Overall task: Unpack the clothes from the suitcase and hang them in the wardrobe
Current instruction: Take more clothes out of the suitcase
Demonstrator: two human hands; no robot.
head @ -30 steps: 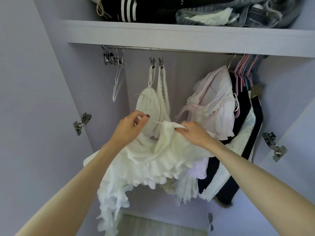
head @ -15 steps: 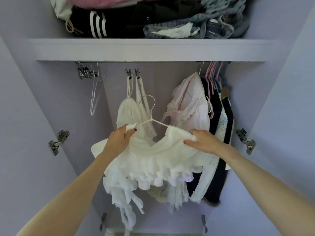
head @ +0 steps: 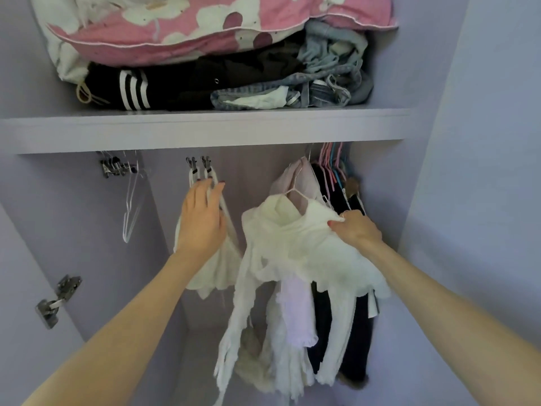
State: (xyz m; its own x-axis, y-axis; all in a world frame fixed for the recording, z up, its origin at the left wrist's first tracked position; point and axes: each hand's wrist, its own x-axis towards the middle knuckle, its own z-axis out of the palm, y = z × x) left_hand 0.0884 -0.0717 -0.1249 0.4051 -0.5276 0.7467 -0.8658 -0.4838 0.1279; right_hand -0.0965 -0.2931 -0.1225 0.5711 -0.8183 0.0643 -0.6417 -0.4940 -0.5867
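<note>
The lilac wardrobe (head: 483,171) fills the view, its matte walls smooth and flat, with a thick shelf (head: 205,127) at twelve o'clock bearing a puffy pink-and-white bundle (head: 205,27) and crumpled dark clothes and denim. Beneath it, at centre, the white ruffled garment (head: 298,253) hangs on a thin white hanger (head: 295,193); it is soft, frilly and limp, with long loose strips trailing toward six o'clock. The right hand (head: 355,231) pinches its shoulder at three o'clock, fingers curled into the fabric. The left hand (head: 202,218), at nine o'clock, has its fingers spread and fairly straight against the straps of a small white top (head: 216,271) hung from metal clips (head: 199,164). I reckon the slack cloth could slide off the narrow hanger, its hook might miss the rail hidden behind the shelf, or those trailing strips may snag neighbouring clothes.
</note>
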